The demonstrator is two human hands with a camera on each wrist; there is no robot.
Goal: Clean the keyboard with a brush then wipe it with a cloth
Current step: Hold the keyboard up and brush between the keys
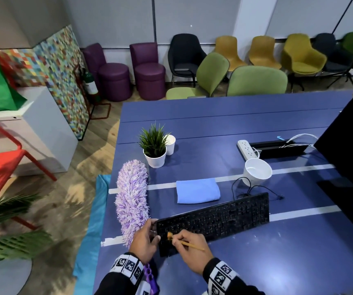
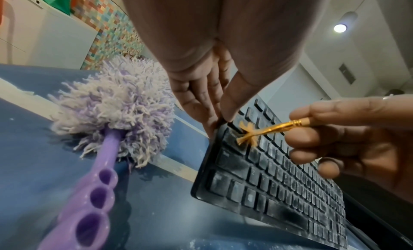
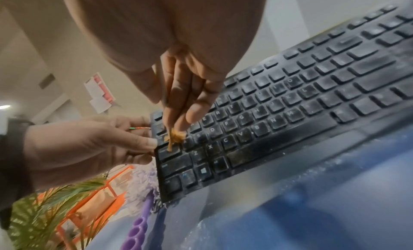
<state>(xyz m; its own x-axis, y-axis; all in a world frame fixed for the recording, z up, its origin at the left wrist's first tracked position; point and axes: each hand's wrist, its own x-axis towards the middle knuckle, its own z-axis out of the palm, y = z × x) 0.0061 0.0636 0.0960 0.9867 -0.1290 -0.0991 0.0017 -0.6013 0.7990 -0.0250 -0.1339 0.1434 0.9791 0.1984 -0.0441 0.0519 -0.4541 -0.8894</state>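
Keyboard [image 1: 214, 222] is lying on the tabletop [image 1: 288, 258], left hand [image 1: 144, 241] gripping its end, right hand [image 1: 192, 250] pinching the brush [image 3: 173, 139]; splayed bristles risk flicking dust onto the cloth [image 1: 198, 191].

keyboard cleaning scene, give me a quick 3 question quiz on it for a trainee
1. True or false: the right hand holds the brush with its bristles on the keyboard.
2. What is the left hand doing? A) lifting the duster B) gripping the keyboard's left end C) wiping with the cloth
3. Fill in: the folded blue cloth lies on the table, ____ by either hand.

Key: 1 true; 2 B; 3 untouched. The purple duster lies beside the keyboard.
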